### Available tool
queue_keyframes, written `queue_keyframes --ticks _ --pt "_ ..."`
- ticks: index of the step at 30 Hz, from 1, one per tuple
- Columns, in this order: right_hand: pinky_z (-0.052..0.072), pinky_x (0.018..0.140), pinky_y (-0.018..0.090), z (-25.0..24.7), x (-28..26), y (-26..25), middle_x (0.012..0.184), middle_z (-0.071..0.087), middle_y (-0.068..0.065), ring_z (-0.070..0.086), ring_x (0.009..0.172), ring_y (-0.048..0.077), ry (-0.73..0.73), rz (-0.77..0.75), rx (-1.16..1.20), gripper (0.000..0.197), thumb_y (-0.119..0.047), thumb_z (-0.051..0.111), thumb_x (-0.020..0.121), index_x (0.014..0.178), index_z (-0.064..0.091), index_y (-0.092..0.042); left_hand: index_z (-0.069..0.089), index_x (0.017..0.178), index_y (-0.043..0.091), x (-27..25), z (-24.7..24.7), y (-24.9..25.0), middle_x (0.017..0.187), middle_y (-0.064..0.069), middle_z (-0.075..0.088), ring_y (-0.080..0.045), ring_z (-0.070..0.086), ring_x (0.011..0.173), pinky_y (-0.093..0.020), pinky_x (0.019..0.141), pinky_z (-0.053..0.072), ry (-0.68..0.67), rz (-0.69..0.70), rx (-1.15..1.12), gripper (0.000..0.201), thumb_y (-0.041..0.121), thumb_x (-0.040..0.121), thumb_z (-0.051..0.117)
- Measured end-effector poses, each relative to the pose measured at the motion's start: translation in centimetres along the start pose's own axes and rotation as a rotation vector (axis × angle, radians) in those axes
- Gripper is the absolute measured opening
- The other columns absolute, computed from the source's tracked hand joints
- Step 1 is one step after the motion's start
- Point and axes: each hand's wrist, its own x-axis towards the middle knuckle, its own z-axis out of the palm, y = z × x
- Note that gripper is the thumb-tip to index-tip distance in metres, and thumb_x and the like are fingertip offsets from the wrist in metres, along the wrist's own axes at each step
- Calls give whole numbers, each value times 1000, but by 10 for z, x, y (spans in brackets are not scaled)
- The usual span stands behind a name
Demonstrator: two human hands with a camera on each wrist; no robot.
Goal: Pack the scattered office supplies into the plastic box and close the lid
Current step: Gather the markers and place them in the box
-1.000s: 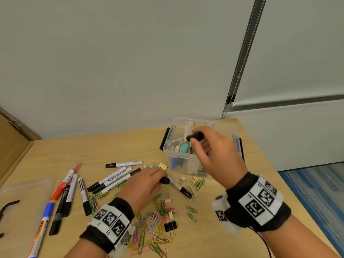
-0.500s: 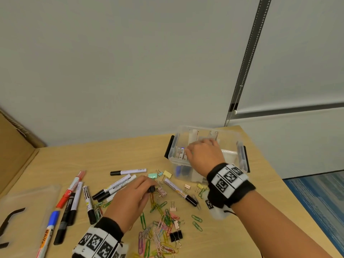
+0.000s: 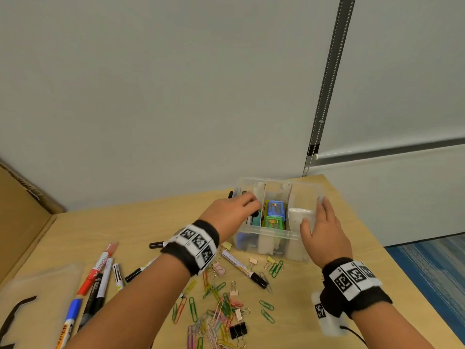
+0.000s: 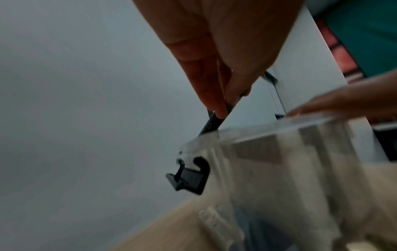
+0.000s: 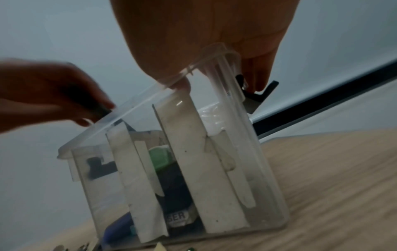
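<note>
The clear plastic box (image 3: 266, 239) stands open at the table's far side, split by white dividers, with blue and green cases (image 3: 275, 215) in its middle section. My left hand (image 3: 251, 206) reaches over the left section and pinches a black marker (image 4: 211, 123) that points down past the rim. In the left wrist view the box's black latch (image 4: 191, 176) hangs below my left hand (image 4: 225, 103). My right hand (image 3: 314, 215) grips the box's right wall. In the right wrist view its thumb is inside and its fingers (image 5: 260, 81) are outside, by the other latch.
Several markers (image 3: 100, 273) lie at the left and one marker (image 3: 244, 265) in front of the box. Paper clips (image 3: 216, 316) and binder clips (image 3: 237, 331) are scattered near me. The translucent lid (image 3: 42, 293) lies far left beside a cardboard wall (image 3: 22, 215).
My left hand lifted a black marker off the table and carried it over the box. My right hand let go of its marker in the box and moved to the right wall.
</note>
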Motion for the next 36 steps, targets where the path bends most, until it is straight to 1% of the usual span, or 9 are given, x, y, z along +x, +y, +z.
queue_keyframes --ticks 3,8,15,19,21,23,25,30,36 --pt "38 105 35 -1 0 1 161 5 1 24 143 19 10 -11 -12 65 -38 33 97 152 12 -11 47 127 19 26 12 -10 128 -4 51 -28 63 87 -34 64 51 -141 54 102 49 -3 84 53" --pt "39 106 36 0 1 3 160 8 4 25 143 20 28 -35 -20 64 -37 34 96 151 16 -9 54 130 23 35 22 -16 140 1 51 -23 54 121 -37 100 45 -193 -49 -58 50 -3 89 43" --pt "35 109 46 -1 -1 0 154 30 13 35 137 33 68 -71 -147 59 -37 28 92 143 35 -9 63 116 28 -40 19 -26 124 12 60 -10 52 113 -32 101 43 212 -273 -245 31 14 93 49" --pt "33 109 46 -6 -18 -29 138 51 10 44 130 32 204 -425 -217 46 -20 57 85 130 52 -10 63 108 33 -93 32 -59 117 15 61 -10 52 106 -30 91 39 154 -484 -173 25 20 95 46" --pt "44 100 39 -1 -34 -51 120 60 3 55 115 23 200 -619 -143 36 -18 63 80 116 57 -16 62 110 35 -110 39 -76 120 13 60 -14 50 108 -33 91 38 58 -588 -95 25 24 95 46" --pt "53 76 27 13 -48 -67 96 60 -5 59 89 14 95 -706 -97 25 -19 66 76 99 55 -23 58 117 35 -120 50 -89 124 11 57 -16 48 113 -34 94 38 -72 -659 -38 26 28 95 45" --pt "48 59 23 29 -56 -76 88 58 -7 58 77 13 -78 -686 -151 22 -23 67 77 95 54 -24 52 126 35 -122 62 -96 129 9 54 -18 46 117 -35 97 37 -205 -678 -3 32 30 96 44" --pt "46 85 38 70 -57 -71 131 46 6 49 116 27 -512 -428 -356 33 -24 42 94 126 42 -15 42 137 32 -110 83 -116 137 5 48 -21 43 123 -37 101 38 -308 -692 9 41 26 97 41" --pt "47 87 42 79 -55 -66 131 46 8 48 118 29 -548 -389 -467 33 -17 40 94 128 40 -15 54 126 31 -87 94 -129 124 1 57 -23 49 114 -35 96 36 -451 -679 49 34 23 95 43"
